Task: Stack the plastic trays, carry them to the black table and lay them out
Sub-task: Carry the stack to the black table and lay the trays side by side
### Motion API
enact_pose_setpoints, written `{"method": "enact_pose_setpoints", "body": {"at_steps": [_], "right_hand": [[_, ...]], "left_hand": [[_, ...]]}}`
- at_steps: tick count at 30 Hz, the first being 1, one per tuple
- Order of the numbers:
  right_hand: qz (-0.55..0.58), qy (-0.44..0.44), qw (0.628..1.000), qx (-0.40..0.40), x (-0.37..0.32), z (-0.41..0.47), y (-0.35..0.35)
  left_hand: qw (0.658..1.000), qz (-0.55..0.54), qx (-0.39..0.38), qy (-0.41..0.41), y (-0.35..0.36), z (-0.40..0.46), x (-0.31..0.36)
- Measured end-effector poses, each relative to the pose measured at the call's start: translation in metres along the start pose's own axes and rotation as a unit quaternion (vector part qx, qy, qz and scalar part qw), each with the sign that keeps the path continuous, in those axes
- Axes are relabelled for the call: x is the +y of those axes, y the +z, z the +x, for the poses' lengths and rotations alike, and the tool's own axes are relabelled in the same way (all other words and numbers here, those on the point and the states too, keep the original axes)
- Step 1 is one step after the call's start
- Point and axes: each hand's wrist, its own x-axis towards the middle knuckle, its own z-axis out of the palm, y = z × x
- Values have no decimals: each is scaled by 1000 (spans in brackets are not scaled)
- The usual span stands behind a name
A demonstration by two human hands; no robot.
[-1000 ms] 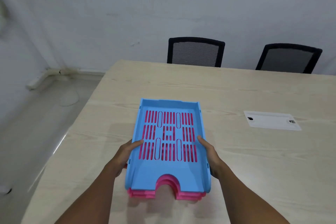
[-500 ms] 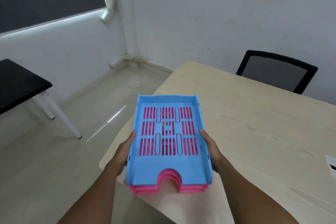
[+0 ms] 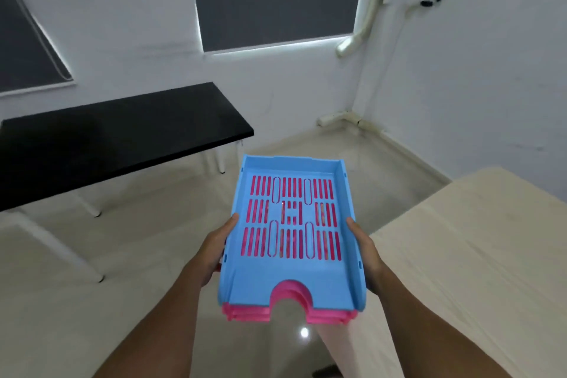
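A stack of plastic trays hangs in the air in front of me, a blue tray [image 3: 291, 279] on top and pink trays [image 3: 325, 314] showing under its front edge and through its slots. My left hand [image 3: 214, 250] grips the stack's left side. On the right side my right hand [image 3: 365, 250] holds it the same way. The black table [image 3: 107, 138] stands ahead to the left, against the white wall, and the stack is short of it, over the floor.
The light wooden table [image 3: 475, 255] is at my right, its corner close to the stack. Pale tiled floor [image 3: 61, 316] lies between me and the black table. White table legs [image 3: 92, 209] stand beneath the black top. Dark windows and a pipe line the wall.
The view has swung left, away from the wooden table. The stack, still held in both hands, has left the tabletop and now hangs over the floor, facing the black table.
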Motion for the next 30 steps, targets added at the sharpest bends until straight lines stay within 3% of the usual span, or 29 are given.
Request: {"method": "enact_pose_setpoints", "body": {"at_steps": [10, 19, 30], "right_hand": [[-49, 57, 988, -135, -9, 156, 157], [-81, 101, 961, -245, -58, 309, 299], [-109, 128, 946, -278, -92, 455, 447]], "left_hand": [[988, -94, 121, 25, -151, 39, 22], [965, -155, 202, 64, -267, 105, 83], [949, -178, 255, 48, -402, 208, 146]]}}
